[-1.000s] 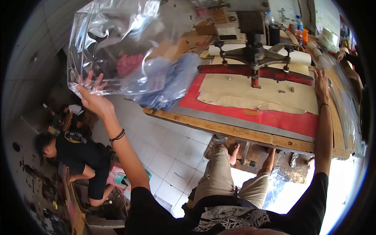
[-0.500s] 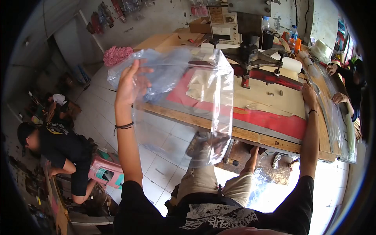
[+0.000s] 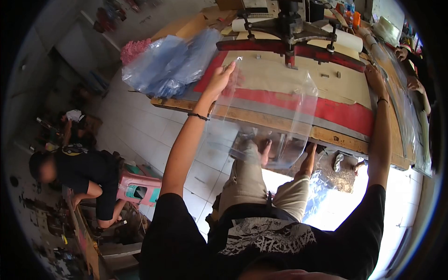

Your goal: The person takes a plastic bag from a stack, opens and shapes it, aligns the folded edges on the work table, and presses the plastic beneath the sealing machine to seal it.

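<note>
My left hand (image 3: 221,80) is closed, pinching the upper edge of a clear plastic bag (image 3: 301,112). The bag hangs down across the front edge of the workbench, and the tan sheet shows through it. At the bench's right side, my right hand (image 3: 374,77) is closed around the end of a curved red bar (image 3: 343,60) on a press (image 3: 290,28). Under the bar lie a tan sheet (image 3: 275,74) and a red sheet (image 3: 345,115). A heap of clear bluish plastic bags (image 3: 168,63) rests left of my left hand.
Small metal pieces (image 3: 325,75) sit on the tan sheet. Long plastic sheeting (image 3: 403,107) lies along the bench's right side, near another person's hands (image 3: 414,84). At left, a person in black (image 3: 88,172) sits near a pink stool (image 3: 140,189). A wooden bench edge (image 3: 280,125) runs before me.
My left hand has moved right, away from the heap of plastic bags, carrying the clear bag toward the middle of the bench. My right hand stays at the bar's end. The view has tilted down.
</note>
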The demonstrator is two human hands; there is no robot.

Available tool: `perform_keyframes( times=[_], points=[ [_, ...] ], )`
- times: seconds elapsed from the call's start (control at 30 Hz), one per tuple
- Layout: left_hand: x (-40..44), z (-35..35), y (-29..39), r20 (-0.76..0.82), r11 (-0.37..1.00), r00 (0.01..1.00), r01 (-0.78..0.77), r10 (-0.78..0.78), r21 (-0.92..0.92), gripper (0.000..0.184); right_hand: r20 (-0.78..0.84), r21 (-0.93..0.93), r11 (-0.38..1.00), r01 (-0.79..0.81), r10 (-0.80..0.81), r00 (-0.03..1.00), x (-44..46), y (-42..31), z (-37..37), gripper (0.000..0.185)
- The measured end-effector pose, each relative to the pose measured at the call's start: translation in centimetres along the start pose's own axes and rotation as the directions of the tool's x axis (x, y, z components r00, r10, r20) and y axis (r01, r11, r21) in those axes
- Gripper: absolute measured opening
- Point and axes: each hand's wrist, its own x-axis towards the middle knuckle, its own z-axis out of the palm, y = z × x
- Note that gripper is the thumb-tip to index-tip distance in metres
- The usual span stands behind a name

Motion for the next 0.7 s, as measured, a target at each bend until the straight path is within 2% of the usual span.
perform_keyframes(
  times=[0.07,0.1,0.23,0.27,0.33,0.37,0.43,0.5,0.57,0.67,0.7],
  points=[
    [-0.5,-0.3,0.2,0.008,1.0,1.0,0.013,-0.013,0.013,0.048,0.0,0.018,1.0,-0.017,0.017,1.0,0.4,0.4,0.4,0.028],
    [-1.0,-0.1,0.1,-0.033,0.999,0.999,-0.027,0.028,0.036,0.048,0.009,0.036,0.999,-0.025,0.025,1.0,0.8,1.4,1.1,0.028],
    [-1.1,-0.3,-1.2,-0.003,0.986,0.987,-0.163,0.163,-0.034,0.046,0.055,0.016,1.0,-0.022,0.021,0.998,0.9,2.1,1.4,0.031],
    [-1.2,-0.3,-1.3,-0.015,0.985,0.985,-0.175,0.174,-0.015,0.044,0.03,0.008,1.0,-0.027,0.027,0.999,0.7,1.7,1.2,0.031],
    [-1.3,-0.1,-1.2,-0.014,0.969,0.973,-0.231,0.231,-0.089,0.044,-0.011,-0.019,0.999,-0.042,0.041,0.999,-0.2,0.7,0.7,0.031],
    [-1.5,-0.1,-1.3,0.002,0.974,0.976,-0.215,0.216,-0.074,0.045,-0.059,0.031,0.999,-0.038,0.04,0.997,-0.7,0.0,0.3,0.031],
    [-1.2,-0.5,-1.4,0.024,0.978,0.979,-0.202,0.204,-0.051,0.047,-0.062,-0.028,1.0,-0.011,0.009,0.998,-1.2,0.1,0.4,0.03],
    [0.1,-0.6,-3.1,-0.011,0.953,0.955,-0.297,0.296,-0.057,0.049,-0.081,-0.092,0.996,0.02,-0.027,0.996,-0.6,2.4,1.7,0.029],
    [-0.8,0.0,-2.0,-0.109,0.928,0.928,-0.366,0.357,-0.066,0.056,-0.11,-0.124,0.992,0.002,-0.016,0.994,-0.4,2.8,2.0,0.029],
    [-0.2,-0.8,-2.2,-0.043,0.971,0.971,-0.237,0.235,-0.043,0.06,-0.018,-0.255,0.966,-0.034,0.03,0.999,-1.1,1.0,1.1,0.029],
    [-0.8,-1.3,-1.4,0.024,0.98,0.98,-0.196,0.196,-0.02,0.062,-0.04,-0.208,0.978,0.007,-0.016,0.999,-1.7,1.3,1.0,0.03]
  ],
)
